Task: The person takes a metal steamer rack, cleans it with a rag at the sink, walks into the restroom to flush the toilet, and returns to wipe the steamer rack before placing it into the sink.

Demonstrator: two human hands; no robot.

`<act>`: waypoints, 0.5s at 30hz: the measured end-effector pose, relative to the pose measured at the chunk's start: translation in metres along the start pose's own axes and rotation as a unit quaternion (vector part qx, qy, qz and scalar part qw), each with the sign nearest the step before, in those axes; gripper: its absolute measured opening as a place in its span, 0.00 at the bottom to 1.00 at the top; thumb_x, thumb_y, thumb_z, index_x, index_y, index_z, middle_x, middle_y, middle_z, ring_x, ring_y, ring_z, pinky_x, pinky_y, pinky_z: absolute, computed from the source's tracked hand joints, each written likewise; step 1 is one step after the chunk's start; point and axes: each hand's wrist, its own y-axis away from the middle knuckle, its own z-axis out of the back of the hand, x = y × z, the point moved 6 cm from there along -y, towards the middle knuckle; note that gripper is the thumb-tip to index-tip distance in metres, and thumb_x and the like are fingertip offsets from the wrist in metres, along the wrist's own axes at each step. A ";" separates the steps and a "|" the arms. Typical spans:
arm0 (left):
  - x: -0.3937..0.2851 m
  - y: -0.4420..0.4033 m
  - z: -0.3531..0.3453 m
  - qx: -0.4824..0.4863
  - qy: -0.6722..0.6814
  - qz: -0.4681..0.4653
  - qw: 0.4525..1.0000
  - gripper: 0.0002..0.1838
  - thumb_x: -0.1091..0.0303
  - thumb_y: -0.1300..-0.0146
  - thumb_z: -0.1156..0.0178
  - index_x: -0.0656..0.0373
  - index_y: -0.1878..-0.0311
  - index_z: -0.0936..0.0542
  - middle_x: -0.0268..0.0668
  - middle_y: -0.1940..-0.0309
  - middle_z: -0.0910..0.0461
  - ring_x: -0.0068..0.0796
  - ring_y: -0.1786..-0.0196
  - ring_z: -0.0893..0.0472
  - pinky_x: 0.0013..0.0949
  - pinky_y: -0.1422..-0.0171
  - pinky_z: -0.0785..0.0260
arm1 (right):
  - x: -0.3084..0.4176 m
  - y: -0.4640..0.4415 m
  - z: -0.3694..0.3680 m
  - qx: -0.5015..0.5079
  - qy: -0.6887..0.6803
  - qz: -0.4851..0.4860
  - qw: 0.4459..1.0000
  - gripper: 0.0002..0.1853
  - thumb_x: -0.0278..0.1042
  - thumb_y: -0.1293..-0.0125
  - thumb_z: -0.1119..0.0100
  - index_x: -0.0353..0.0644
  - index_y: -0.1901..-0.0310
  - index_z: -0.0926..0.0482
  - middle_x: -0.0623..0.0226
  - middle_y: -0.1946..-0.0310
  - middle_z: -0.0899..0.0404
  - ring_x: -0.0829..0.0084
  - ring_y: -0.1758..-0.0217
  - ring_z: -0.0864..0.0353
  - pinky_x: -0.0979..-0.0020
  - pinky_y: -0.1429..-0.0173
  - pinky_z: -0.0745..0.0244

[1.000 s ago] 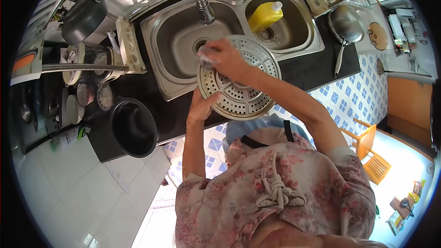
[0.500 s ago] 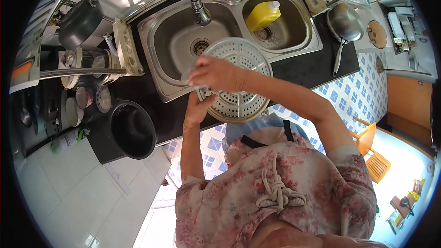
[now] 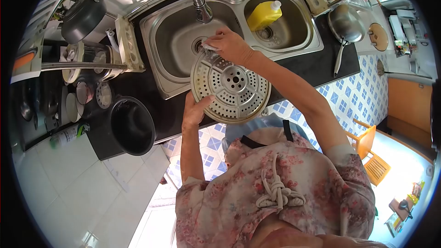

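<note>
A round metal steamer plate with many holes is held tilted over the front edge of the left sink basin. My left hand grips its lower left rim, thumb on top and fingers hidden beneath. My right hand is closed on a small greyish scrubber, which touches the plate's upper rim. Above the basin hangs the faucet head. In the right basin a yellow bottle leans near the drain.
A black bowl stands on the dark counter at the left. A lidded pan sits right of the sink. Racks with utensils, jars and a dark pot line the left side. A wooden chair stands behind at the right.
My right hand has moved from the plate's left side up to its upper rim with the scrubber, uncovering the plate's centre. The plate has shifted slightly left.
</note>
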 end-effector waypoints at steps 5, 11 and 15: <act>0.011 -0.012 0.010 0.006 -0.018 -0.022 1.000 0.23 0.79 0.44 0.39 0.70 0.42 0.25 0.42 0.53 0.17 0.30 0.53 0.18 0.32 0.45 0.27 | 0.055 0.005 -0.005 -0.055 -0.033 0.055 0.996 0.18 0.24 0.48 0.38 0.48 0.53 0.17 0.70 0.53 0.16 0.61 0.51 0.23 0.64 0.46 0.23; -0.001 0.009 0.011 -0.060 0.048 -0.027 0.997 0.24 0.77 0.43 0.38 0.70 0.41 0.26 0.42 0.50 0.19 0.31 0.51 0.18 0.34 0.44 0.27 | -0.034 0.008 -0.005 -0.046 0.057 -0.085 0.994 0.21 0.23 0.47 0.37 0.47 0.49 0.18 0.72 0.50 0.17 0.58 0.47 0.25 0.65 0.42 0.25; -0.002 0.009 0.015 -0.088 0.115 -0.052 0.988 0.23 0.74 0.38 0.39 0.69 0.39 0.27 0.42 0.47 0.20 0.33 0.48 0.19 0.36 0.40 0.28 | -0.036 0.018 0.008 -0.078 0.109 -0.147 0.980 0.23 0.24 0.47 0.36 0.45 0.47 0.20 0.67 0.45 0.20 0.58 0.44 0.27 0.63 0.39 0.28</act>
